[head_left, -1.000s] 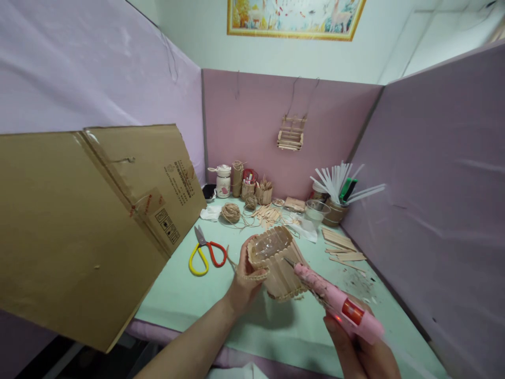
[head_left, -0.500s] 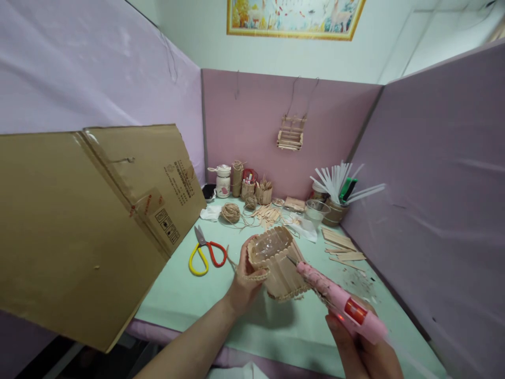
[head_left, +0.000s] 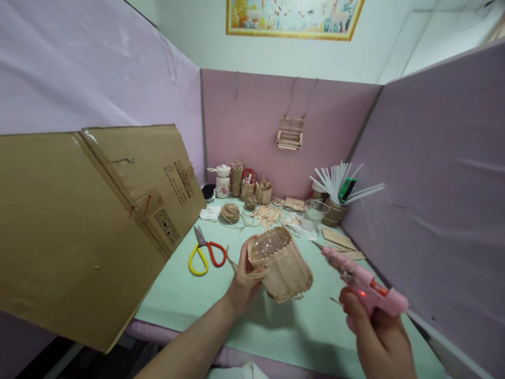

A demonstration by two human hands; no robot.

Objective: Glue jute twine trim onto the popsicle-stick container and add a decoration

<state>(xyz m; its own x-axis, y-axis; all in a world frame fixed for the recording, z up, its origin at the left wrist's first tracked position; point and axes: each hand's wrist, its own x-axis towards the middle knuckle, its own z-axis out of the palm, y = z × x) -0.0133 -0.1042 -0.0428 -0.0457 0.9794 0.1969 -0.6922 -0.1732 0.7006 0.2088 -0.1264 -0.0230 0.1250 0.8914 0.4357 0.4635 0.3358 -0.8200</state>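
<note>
My left hand [head_left: 245, 276] is closed around the left end of a container covered in wooden craft sticks [head_left: 286, 271], tilted above the table. Its open top shows a clear, shiny plastic inside, and twine runs along its edges. To the right, my right hand [head_left: 374, 326] grips a pink hot glue gun [head_left: 365, 281] with a small red light lit on its side. The nozzle points up and left, apart from the container. Scissors [head_left: 205, 252] with one yellow and one red handle lie on the table, left of my left hand.
A large cardboard sheet [head_left: 98, 226] leans at the left. Behind the container are a twine ball [head_left: 230, 212], loose craft sticks [head_left: 266, 215] and a clear plastic cup [head_left: 316, 211]. A pot of white glue sticks [head_left: 335, 213] stands at the back right, near stacked flat sticks [head_left: 338, 238].
My right hand has drawn the glue gun away to the right, so its nozzle no longer overlaps the container. My left hand and the container stay nearly still.
</note>
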